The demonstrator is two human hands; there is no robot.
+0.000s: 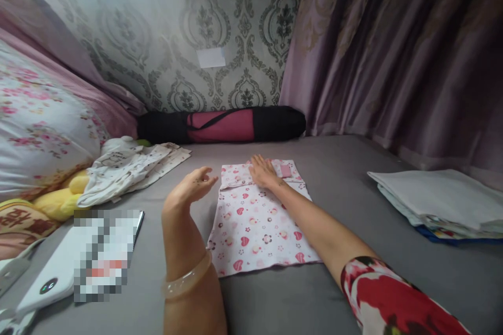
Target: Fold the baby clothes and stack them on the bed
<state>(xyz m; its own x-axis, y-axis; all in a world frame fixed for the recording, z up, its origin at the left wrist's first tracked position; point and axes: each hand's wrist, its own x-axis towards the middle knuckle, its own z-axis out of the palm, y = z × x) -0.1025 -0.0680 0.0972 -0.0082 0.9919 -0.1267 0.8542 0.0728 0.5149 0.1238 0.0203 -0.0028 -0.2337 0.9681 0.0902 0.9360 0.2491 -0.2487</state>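
Observation:
A white cloth printed with pink hearts and flowers lies folded on the grey bed sheet. Across its far end runs a turned-over band with a small pink patch. My right hand rests flat on that band, fingers stretched toward the wall. Just off the cloth's far left corner is my left hand, raised with its fingers loosely curved and apart, holding nothing. A pale bangle circles the left wrist.
A black and pink roll bag lies along the wall. Folded cloths are stacked at right. At left are a floral pillow, a spotted white garment, a yellow plush toy and a white device.

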